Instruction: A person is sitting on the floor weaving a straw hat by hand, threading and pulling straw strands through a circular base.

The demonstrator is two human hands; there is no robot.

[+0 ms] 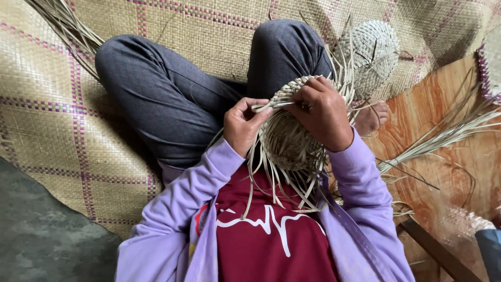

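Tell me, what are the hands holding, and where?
Both hands, left and right, grip the half-woven straw basket at its upper rim, pinching a loose strip there.

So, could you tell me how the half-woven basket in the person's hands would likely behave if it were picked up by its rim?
The half-woven basket would probably feel light, being thin plaited strips around a hollow. The loose strip ends hang limp, so they would likely flop. The woven rim by the left hand and right hand holds its curve, so probably semi-stiff, yet crushable.
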